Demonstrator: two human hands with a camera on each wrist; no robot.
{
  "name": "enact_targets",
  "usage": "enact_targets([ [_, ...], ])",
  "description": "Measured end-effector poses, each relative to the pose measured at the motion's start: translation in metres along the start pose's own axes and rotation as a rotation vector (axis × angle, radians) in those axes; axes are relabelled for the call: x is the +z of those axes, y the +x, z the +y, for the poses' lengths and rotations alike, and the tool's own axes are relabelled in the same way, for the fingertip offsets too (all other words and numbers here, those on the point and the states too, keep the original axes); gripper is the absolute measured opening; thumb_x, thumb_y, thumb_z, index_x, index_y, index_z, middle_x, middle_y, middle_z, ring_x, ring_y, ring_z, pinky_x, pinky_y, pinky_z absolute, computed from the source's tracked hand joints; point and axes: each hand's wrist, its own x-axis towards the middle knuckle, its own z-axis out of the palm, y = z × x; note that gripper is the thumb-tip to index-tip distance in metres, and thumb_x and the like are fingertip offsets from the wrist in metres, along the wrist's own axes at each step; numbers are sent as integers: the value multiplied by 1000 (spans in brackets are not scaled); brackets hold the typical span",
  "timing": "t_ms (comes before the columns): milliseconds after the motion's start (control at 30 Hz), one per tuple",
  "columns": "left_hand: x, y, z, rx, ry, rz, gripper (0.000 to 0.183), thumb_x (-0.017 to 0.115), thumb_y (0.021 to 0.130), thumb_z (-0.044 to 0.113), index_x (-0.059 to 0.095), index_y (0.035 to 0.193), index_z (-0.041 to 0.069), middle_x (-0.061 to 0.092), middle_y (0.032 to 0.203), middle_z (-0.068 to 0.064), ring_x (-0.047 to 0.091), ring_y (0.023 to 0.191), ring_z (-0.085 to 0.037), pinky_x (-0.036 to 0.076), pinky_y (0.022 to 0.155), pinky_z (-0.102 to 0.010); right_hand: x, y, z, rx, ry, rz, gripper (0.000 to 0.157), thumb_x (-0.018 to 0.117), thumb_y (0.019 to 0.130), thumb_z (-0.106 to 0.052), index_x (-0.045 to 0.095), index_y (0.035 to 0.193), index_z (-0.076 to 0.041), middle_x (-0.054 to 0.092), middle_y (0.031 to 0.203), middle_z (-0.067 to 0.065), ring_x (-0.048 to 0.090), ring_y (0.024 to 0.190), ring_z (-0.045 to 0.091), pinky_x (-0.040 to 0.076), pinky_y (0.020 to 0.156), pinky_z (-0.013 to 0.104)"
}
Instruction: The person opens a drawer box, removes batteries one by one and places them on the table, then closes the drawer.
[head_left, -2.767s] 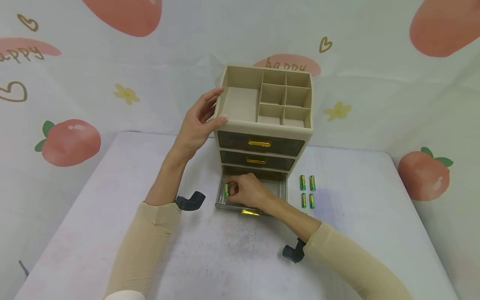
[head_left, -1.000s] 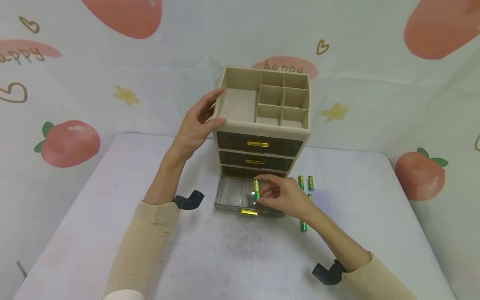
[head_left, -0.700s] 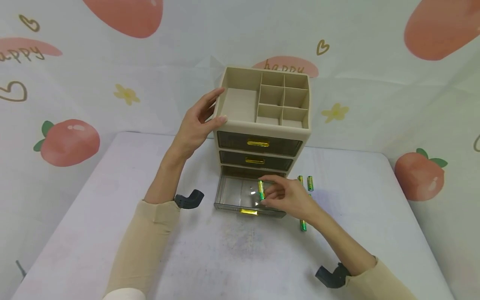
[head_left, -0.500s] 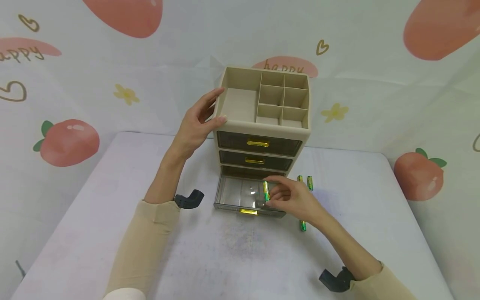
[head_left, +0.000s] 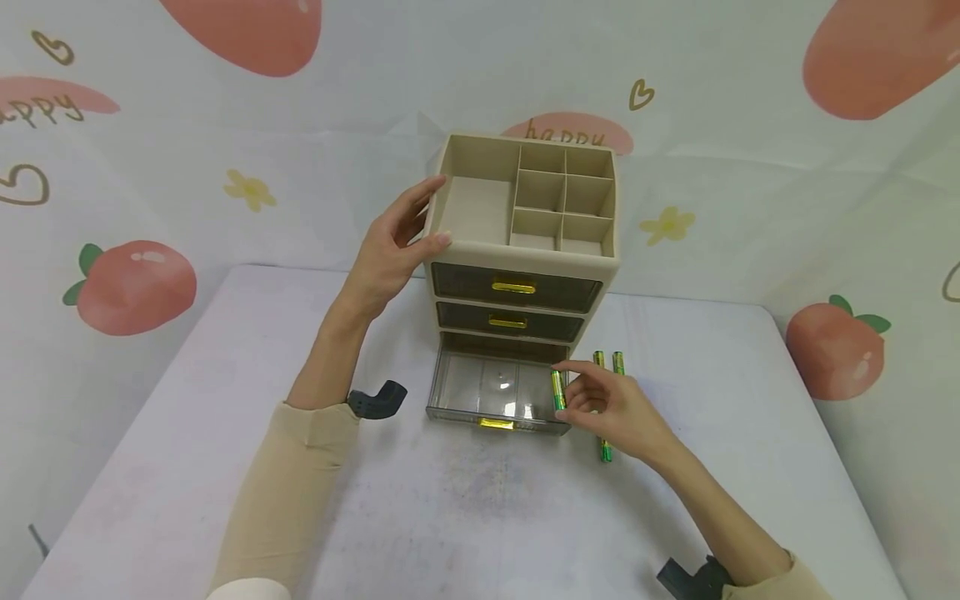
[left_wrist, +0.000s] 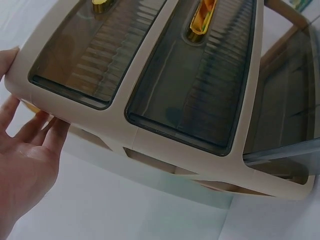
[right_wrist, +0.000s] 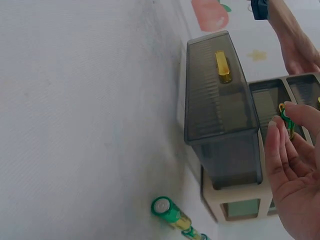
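Note:
My left hand (head_left: pixel 390 250) grips the upper left edge of the beige drawer organizer (head_left: pixel 525 260), thumb at the front rim and fingers along the side. In the left wrist view, the fingertips touch the organizer's side wall. Pulled out at the bottom is a clear grey drawer (head_left: pixel 461 387). Near that drawer's right side, my right hand (head_left: pixel 618 412) pinches a green and gold battery (head_left: pixel 558 390) upright between thumb and fingers. More such batteries lie right of the organizer, among them a front battery (head_left: pixel 606 451) and a back battery (head_left: pixel 618 363); the right hand hides part of the group.
Two upper drawers (head_left: pixel 551 287) with gold handles are closed. An open top tray (head_left: pixel 480 212) with divided compartments crowns the organizer. It stands on a white-covered table (head_left: pixel 420 517) before a fruit-print backdrop (head_left: pixel 337 167).
From the drawer's left side, my right hand has moved rightward to its right side with a battery. The left hand stays on the organizer's edge.

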Motion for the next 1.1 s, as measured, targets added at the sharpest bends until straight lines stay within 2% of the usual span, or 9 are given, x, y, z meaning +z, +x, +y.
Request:
enact_targets([
  [367, 0, 0, 1, -30, -19, 18, 64, 65, 92, 1, 44, 151, 14, 40, 153, -10, 38, 142, -24, 44, 105, -40, -10, -17, 12, -26, -2, 55, 54, 80, 80, 0, 60, 130, -4, 64, 89, 8, 63, 78, 15, 55, 73, 25],
  [800, 0, 0, 3, -37, -12, 20, 64, 65, 92, 1, 44, 151, 14, 37, 155, -12, 37, 142, -25, 43, 106, -39, -18, -34, 19, -15, -6, 110, 54, 79, 81, 2, 58, 131, -1, 63, 90, 10, 63, 80, 15, 53, 76, 22],
  [1100, 1, 0, 1, -41, -23, 22, 63, 66, 92, 2, 44, 151, 14, 38, 155, -11, 37, 142, -26, 44, 105, -38, -25, -46, 26, 18, -42, 154, 54, 78, 79, 6, 60, 130, -4, 63, 90, 8, 62, 80, 14, 53, 75, 21],
])
